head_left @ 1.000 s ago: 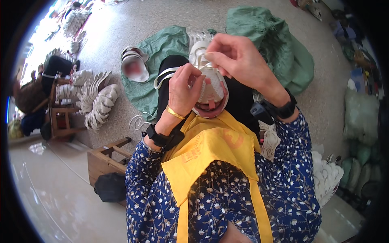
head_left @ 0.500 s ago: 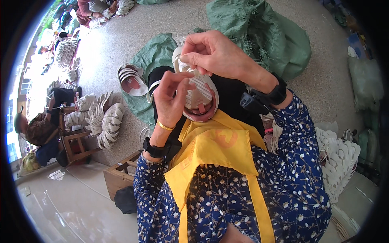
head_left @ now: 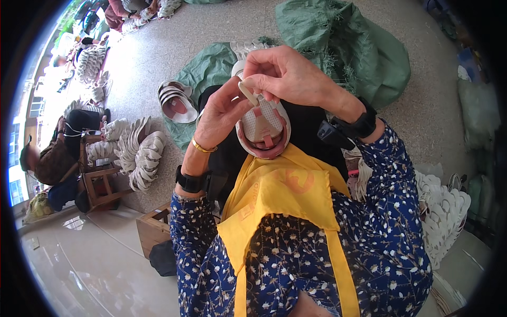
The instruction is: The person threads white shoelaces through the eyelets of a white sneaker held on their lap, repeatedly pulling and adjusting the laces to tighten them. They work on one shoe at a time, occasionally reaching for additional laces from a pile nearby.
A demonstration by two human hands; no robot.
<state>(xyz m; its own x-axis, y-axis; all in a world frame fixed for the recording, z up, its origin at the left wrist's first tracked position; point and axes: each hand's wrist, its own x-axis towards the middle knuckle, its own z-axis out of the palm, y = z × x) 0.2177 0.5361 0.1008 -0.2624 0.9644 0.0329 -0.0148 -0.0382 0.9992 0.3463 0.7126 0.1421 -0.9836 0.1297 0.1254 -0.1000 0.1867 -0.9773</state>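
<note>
Bright daylight, soft shadows, warped dark rim.

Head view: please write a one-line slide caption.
Both hands, left and right, work a strap on a sandal.

Yellow apron (head_left: 280,195), navy white-flowered sleeves (head_left: 391,211), green sacks (head_left: 364,47) (woven), pink-and-white sandal (head_left: 262,129)

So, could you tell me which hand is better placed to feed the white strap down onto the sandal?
Probably the right hand: its fingertips pinch the white strap above the sandal, while the left hand seems to steady the sandal's side.
</note>
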